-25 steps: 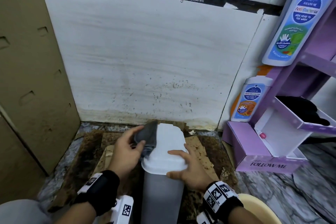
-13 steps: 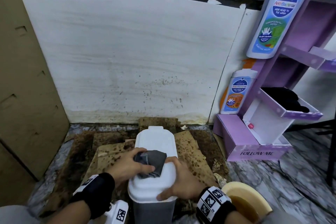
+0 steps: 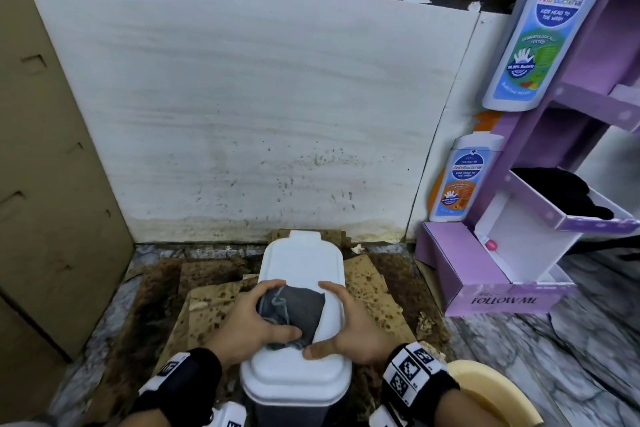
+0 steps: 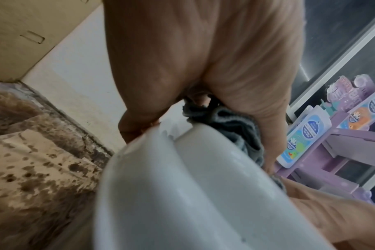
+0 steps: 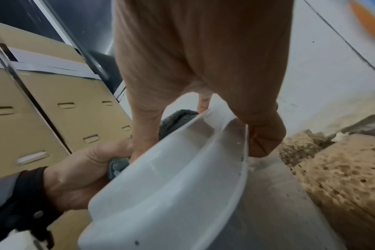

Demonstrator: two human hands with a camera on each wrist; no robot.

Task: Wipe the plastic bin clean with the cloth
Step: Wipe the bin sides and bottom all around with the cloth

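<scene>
A plastic bin (image 3: 294,406) with a grey body and a white lid (image 3: 301,263) stands on the floor at the bottom centre. A dark grey cloth (image 3: 294,312) lies bunched on the near half of the lid. My left hand (image 3: 256,319) grips the cloth and presses it on the lid. My right hand (image 3: 349,326) holds the lid's right edge, thumb on top, fingers curled over the side. The left wrist view shows the cloth (image 4: 235,125) under my fingers on the lid (image 4: 182,186). In the right wrist view my fingers (image 5: 265,135) hook under the lid's rim (image 5: 242,160).
Stained cardboard sheets (image 3: 367,291) cover the floor around the bin. A tall cardboard box (image 3: 45,184) stands at the left, and a white wall (image 3: 259,97) is behind. A purple display stand (image 3: 502,270) is at the right. A yellow basin (image 3: 485,388) sits at the lower right.
My left hand has drawn the cloth from the lid's far left edge toward me along the top. The right hand has kept its hold on the lid's right side.
</scene>
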